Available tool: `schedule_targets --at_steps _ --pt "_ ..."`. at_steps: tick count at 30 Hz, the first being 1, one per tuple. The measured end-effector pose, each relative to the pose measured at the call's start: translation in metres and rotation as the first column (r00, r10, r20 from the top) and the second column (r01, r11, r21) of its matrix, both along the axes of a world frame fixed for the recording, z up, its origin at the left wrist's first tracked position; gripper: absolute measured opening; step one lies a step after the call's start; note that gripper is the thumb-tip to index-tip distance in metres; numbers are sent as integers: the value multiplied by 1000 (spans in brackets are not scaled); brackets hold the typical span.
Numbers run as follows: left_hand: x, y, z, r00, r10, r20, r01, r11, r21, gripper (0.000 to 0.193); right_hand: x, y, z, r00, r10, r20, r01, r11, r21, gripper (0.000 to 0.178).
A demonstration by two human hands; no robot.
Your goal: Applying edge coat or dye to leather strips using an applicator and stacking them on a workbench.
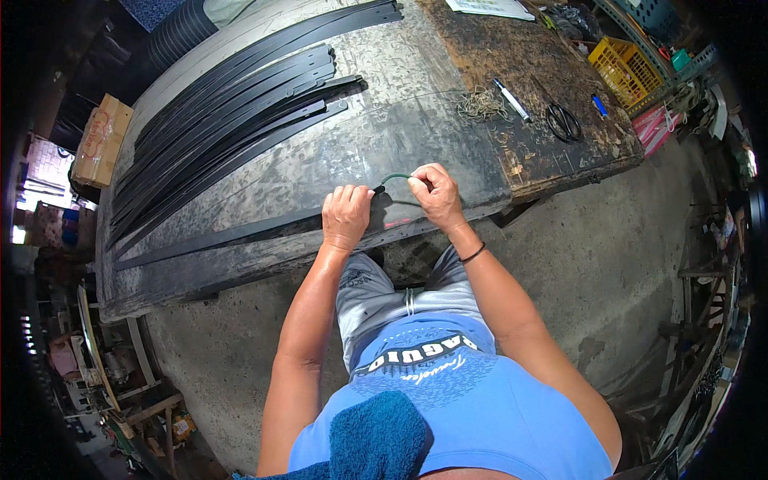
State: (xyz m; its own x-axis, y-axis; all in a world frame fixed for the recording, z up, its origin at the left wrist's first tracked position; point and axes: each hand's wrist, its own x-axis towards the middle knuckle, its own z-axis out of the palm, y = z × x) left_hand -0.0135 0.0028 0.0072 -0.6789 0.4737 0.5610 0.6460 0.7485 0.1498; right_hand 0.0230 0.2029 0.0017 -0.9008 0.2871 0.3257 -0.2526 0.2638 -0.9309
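Note:
At the near edge of the worktable my left hand (346, 214) is closed on the right end of a long, flat black strip (232, 233). My right hand (436, 194) pinches a thin green cord (395, 176), which arcs over to the strip's tip beside my left fingers. How the cord joins the strip is too small to tell. Beyond my left hand, a fanned pile of similar black strips (232, 128) lies across the table, several with notched or rounded ends.
The worktable (400, 120) has a brown wooden part at right, holding scissors (563, 122), a white marker (512, 101), a small blue item (599, 105) and tangled twine (482, 104). A yellow crate (626, 70) stands beyond; a cardboard box (102, 140) sits at the far left.

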Motion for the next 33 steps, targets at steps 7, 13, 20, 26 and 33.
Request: schedule_targets --at_steps 7,13,20,26,33 --pt "1 1 4 999 -13 38 13 1000 2 10 0 0 0 1000 -4 -30 4 1000 7 8" --pt "-1 -1 -1 1000 -6 -2 6 1000 -5 11 0 0 1 999 1 -38 0 1000 8 7" --pt "-1 0 1 1000 -13 24 14 1000 -2 10 1 -1 3 1000 -1 -28 1 1000 2 8" --pt "0 0 0 1000 -12 11 12 1000 8 9 -2 1 -4 999 -8 -42 8 1000 -3 8" --pt "5 -1 15 993 -103 59 110 984 -140 43 -5 5 -10 996 -67 59 80 964 -254 11"
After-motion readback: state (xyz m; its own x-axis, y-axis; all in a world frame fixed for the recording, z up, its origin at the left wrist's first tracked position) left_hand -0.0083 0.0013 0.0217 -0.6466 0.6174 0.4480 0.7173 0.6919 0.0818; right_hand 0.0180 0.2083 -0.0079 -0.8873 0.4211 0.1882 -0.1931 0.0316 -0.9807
